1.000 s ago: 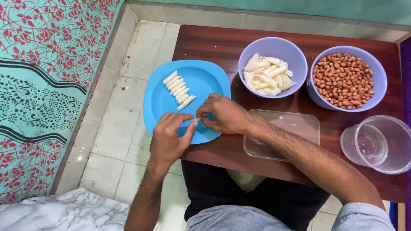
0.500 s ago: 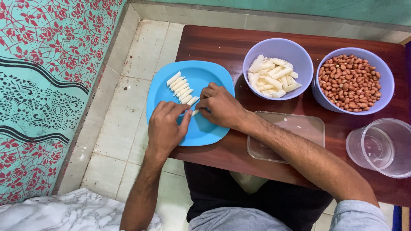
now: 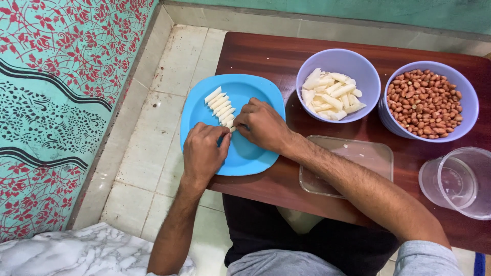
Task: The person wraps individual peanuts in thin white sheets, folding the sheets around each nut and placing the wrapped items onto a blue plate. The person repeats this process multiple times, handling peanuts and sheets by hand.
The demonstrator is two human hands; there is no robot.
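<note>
A blue plate (image 3: pixel 255 153) sits at the worktop's (image 3: pixel 266 56) left edge, overhanging it slightly. A row of pale pasta tubes (image 3: pixel 220 106) lies side by side across the plate's upper left part. The left hand (image 3: pixel 203 153) rests on the plate's near left side, its grip pressed together on the end of one pasta piece (image 3: pixel 232 129) at the row's near end. The right hand (image 3: pixel 263 125) meets it from the right, its grip pinching the same piece. Right of the plate, toward the far edge, a lavender bowl (image 3: pixel 353 61) holds more tubes. A clear lid (image 3: pixel 368 158) lies nearer the front edge. At the right edge stand a bowl of peanuts (image 3: pixel 465 97) and a clear container (image 3: pixel 460 179).
</note>
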